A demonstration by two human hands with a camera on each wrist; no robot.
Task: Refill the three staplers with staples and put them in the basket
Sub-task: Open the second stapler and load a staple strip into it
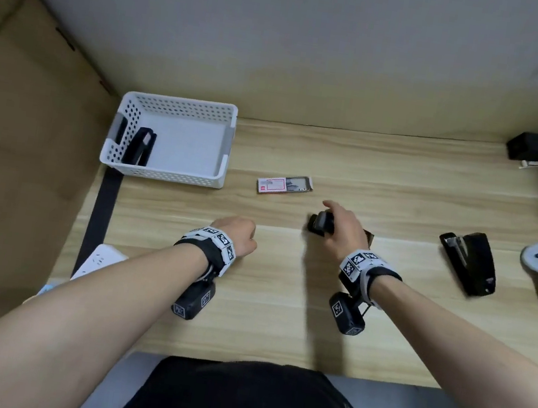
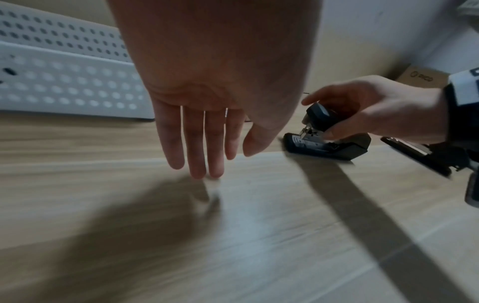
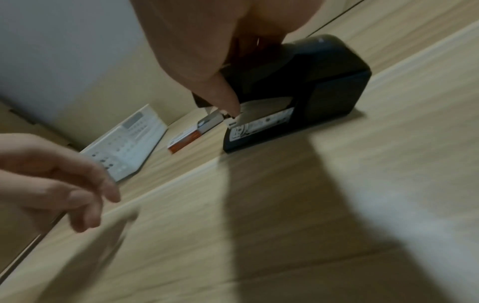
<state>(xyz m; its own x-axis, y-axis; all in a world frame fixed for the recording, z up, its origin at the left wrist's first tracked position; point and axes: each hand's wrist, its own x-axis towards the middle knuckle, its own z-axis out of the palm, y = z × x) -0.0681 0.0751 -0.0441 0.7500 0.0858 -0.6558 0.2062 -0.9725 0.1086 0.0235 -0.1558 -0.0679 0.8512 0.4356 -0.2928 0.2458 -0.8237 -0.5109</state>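
Fingers (image 2: pixel 334 133) of the right hand (image 1: pixel 343 230) curl around the raised top of a black stapler (image 1: pixel 320 223) at frame centre, its long axis running left-right. The left hand (image 1: pixel 235 233), fingers relaxed and empty, hovers lower left of it; the white basket (image 1: pixel 168 175) lies upper left.

The head view looks steeply down from above onto the pale wooden desk (image 1: pixel 352 167). Each wrist view sits low and close over it, looking along the fingers. All three share the small black stapler (image 1: pixel 319 223) and the white perforated plastic basket (image 1: pixel 164 175).
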